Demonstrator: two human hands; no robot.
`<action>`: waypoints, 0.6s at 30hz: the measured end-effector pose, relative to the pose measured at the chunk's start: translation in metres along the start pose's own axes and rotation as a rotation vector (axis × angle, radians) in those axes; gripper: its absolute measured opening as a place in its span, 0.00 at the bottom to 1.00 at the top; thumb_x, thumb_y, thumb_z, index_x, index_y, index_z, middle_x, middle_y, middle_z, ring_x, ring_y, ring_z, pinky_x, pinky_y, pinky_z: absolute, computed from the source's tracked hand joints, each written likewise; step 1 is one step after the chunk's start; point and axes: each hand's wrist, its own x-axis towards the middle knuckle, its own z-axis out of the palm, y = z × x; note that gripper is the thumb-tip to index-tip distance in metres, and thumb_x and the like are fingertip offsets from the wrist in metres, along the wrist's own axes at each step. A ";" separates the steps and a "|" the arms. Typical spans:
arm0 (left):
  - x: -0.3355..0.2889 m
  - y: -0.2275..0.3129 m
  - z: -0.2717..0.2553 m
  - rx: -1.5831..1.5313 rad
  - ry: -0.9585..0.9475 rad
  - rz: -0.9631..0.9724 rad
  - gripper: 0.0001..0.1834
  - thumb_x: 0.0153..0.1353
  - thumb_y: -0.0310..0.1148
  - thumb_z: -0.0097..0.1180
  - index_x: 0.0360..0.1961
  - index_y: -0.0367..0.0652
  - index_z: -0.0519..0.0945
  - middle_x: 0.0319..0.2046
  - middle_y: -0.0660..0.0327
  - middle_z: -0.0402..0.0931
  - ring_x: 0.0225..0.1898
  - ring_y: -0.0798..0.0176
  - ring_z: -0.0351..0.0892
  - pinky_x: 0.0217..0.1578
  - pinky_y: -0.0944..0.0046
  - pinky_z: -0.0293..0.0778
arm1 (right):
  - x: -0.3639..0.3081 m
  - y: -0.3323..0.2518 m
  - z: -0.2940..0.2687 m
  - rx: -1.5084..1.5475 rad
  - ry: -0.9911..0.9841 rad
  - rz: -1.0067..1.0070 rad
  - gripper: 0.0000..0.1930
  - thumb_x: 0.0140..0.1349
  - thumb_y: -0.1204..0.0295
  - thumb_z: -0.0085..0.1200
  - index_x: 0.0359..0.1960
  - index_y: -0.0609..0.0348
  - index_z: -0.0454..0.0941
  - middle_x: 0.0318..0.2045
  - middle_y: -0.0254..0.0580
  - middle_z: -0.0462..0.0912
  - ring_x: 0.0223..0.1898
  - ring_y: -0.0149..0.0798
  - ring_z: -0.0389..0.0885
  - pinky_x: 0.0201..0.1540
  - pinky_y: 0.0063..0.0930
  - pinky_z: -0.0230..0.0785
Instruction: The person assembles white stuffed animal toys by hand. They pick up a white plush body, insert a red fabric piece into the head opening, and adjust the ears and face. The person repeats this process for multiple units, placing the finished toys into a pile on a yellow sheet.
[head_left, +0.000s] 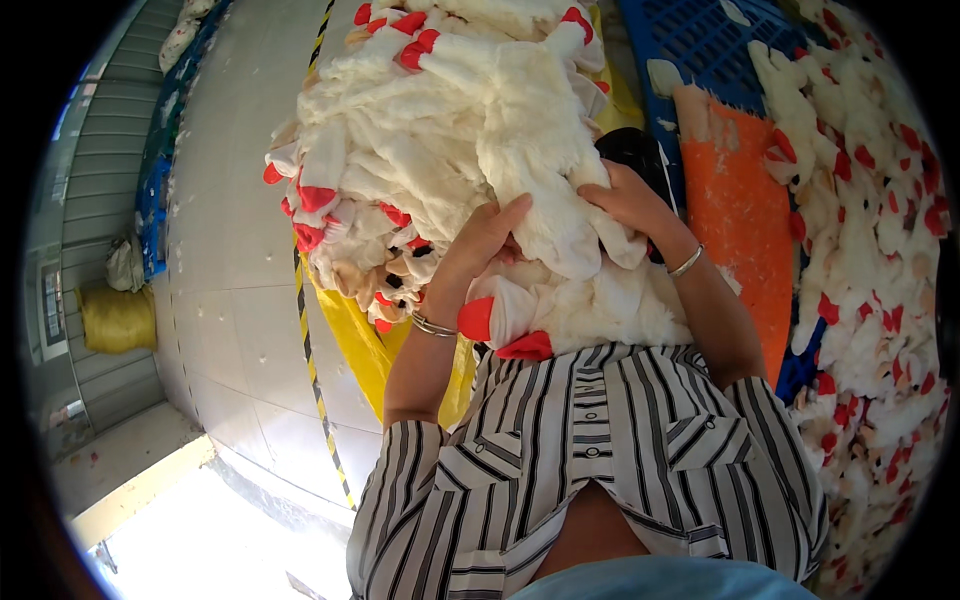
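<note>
An unstuffed white plush toy skin [545, 130] lies stretched out in front of me, its furry body pointing away. My left hand [487, 237] pinches its near left side between thumb and fingers; some of those fingers are hidden beneath the cloth. On the opposite side, my right hand [628, 198] grips the edge, thumb on top. Beneath and beyond it is a heap of similar white skins [390, 130] with red ends. More white plush [625, 310] with red tips rests against my lap, below both hands.
Yellow sheeting [350, 335] shows under the heap. To the right stand an orange board [735, 220], a blue plastic crate [700, 50] and a large pile of white-and-red plush pieces [870, 280]. Black-and-yellow tape [312, 370] marks the grey floor. A yellow sack [118, 320] sits far left.
</note>
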 end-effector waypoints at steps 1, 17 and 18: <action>-0.002 0.004 0.002 0.114 0.025 0.023 0.21 0.68 0.45 0.53 0.46 0.36 0.78 0.34 0.58 0.83 0.28 0.68 0.82 0.25 0.70 0.77 | -0.005 -0.001 0.004 0.030 0.035 -0.047 0.22 0.57 0.64 0.60 0.48 0.69 0.76 0.38 0.46 0.83 0.34 0.35 0.82 0.41 0.29 0.73; -0.110 0.035 -0.015 -0.388 0.651 0.621 0.13 0.69 0.37 0.53 0.34 0.39 0.83 0.28 0.67 0.81 0.28 0.75 0.76 0.32 0.73 0.72 | -0.110 -0.090 -0.062 -0.186 0.506 -0.258 0.18 0.66 0.65 0.58 0.21 0.61 0.69 0.19 0.30 0.70 0.22 0.19 0.63 0.23 0.20 0.55; -0.114 0.014 -0.022 -0.324 0.596 0.568 0.13 0.69 0.37 0.53 0.33 0.40 0.83 0.28 0.68 0.80 0.28 0.78 0.74 0.32 0.75 0.71 | -0.117 -0.088 -0.061 -0.274 0.407 -0.225 0.18 0.66 0.66 0.58 0.21 0.61 0.68 0.19 0.29 0.70 0.22 0.19 0.63 0.23 0.20 0.55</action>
